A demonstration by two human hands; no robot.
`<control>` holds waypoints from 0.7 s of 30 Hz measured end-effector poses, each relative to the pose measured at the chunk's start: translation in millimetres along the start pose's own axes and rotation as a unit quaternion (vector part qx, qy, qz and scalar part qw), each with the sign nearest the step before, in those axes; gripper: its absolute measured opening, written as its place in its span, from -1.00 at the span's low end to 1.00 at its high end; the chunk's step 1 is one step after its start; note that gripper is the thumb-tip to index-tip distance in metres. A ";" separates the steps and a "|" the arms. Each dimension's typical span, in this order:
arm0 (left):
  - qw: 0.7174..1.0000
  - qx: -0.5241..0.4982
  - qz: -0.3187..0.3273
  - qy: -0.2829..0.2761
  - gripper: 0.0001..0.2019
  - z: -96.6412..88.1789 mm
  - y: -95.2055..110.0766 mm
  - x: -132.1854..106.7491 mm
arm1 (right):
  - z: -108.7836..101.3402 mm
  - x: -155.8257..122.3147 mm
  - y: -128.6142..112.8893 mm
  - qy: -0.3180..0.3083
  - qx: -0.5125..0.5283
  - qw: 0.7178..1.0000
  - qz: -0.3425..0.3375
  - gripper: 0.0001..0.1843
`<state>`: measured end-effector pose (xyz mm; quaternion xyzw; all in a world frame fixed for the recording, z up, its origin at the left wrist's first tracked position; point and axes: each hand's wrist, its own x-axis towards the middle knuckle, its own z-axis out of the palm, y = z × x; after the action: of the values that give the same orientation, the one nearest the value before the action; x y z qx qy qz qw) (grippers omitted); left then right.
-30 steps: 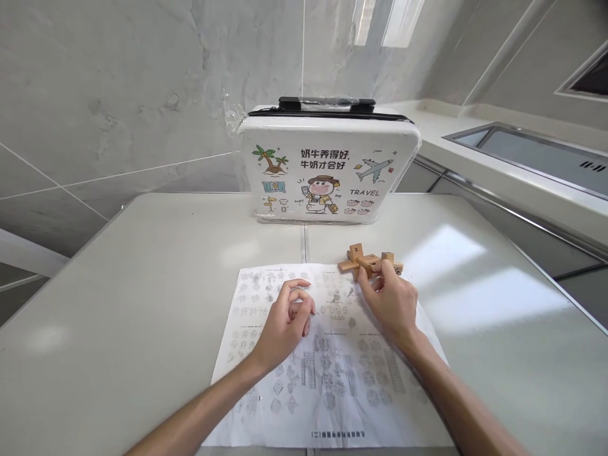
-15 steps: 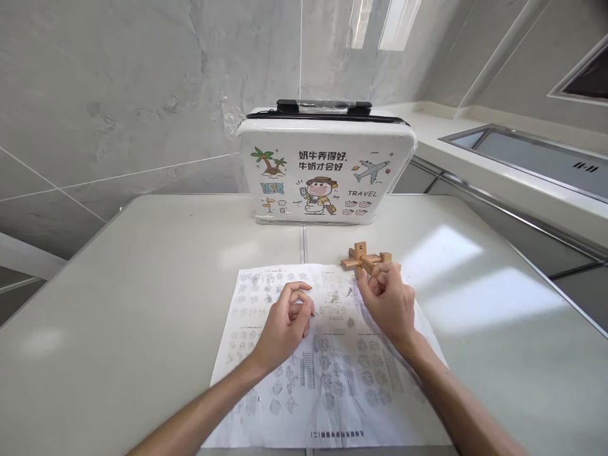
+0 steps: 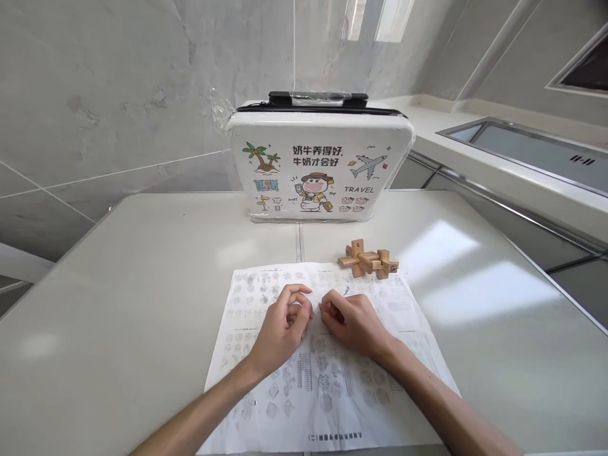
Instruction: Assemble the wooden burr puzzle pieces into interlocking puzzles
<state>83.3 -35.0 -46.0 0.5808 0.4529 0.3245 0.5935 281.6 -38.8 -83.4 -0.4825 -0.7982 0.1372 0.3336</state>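
My left hand (image 3: 284,322) rests on a large printed sheet (image 3: 380,421) of small diagrams, its fingers loosely curled and nothing seen in them. Close by on its right, my right hand (image 3: 357,324) also lies on the sheet, with fingers bent inward and no object showing. A small gap separates the two hands. Beyond my right hand, at the sheet's far edge, sits an interlocking wooden burr puzzle (image 3: 357,258) marked "2". A smaller wooden burr puzzle (image 3: 384,266), marked "G", stands right beside it. Neither hand touches the puzzles.
A white cartoon-printed case (image 3: 273,130) in clear plastic wrap stands upright at the back of the pale table (image 3: 123,304). A black handle (image 3: 318,98) tops it. Grey wall panels rise behind, and a counter (image 3: 513,149) runs along the right.
My right hand has come away from the wooden puzzles and moved left and nearer, down onto the sheet beside my left hand. The left hand stays put. The view has shifted slightly.
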 end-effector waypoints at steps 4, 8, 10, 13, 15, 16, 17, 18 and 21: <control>1.000 0.006 -0.001 0.000 -0.70 0.3 2.3 0.4 | -0.1 0.7 0.1 -0.013 0.005 1.000 0.006 -0.83; 1.000 0.005 0.003 0.002 -0.70 0.5 3.5 0.8 | 0.5 0.8 0.7 -0.019 0.007 1.000 0.009 -0.84; 1.000 0.006 0.005 0.004 -0.71 0.6 3.3 0.8 | 0.3 0.9 0.8 -0.020 0.006 1.000 0.012 -0.84; 1.000 0.008 0.007 0.006 -0.72 0.8 2.7 0.8 | -0.3 1.2 0.4 -0.020 0.005 1.000 0.015 -0.84; 1.000 0.009 0.008 0.004 -0.73 0.8 2.3 0.9 | -0.8 1.6 0.0 -0.021 0.008 1.000 0.015 -0.84; 1.000 0.010 0.010 0.003 -0.74 0.8 2.1 0.9 | -1.0 1.7 -0.2 -0.023 0.009 1.000 0.016 -0.84; 1.000 0.011 0.011 0.003 -0.74 0.7 1.8 1.0 | -1.2 1.9 -0.3 -0.024 0.011 1.000 0.017 -0.84; 1.000 0.013 0.013 0.002 -0.75 0.7 1.6 1.1 | -1.2 2.1 -0.4 -0.024 0.012 0.999 0.018 -0.84; 1.000 0.016 0.014 0.001 -0.75 0.6 0.9 1.0 | -1.1 2.3 -0.7 -0.024 0.016 0.999 0.020 -0.85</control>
<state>84.4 -34.2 -45.3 0.5963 0.4501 0.3259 0.5793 281.2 -37.2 -81.3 -0.4895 -0.7940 0.1676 0.3193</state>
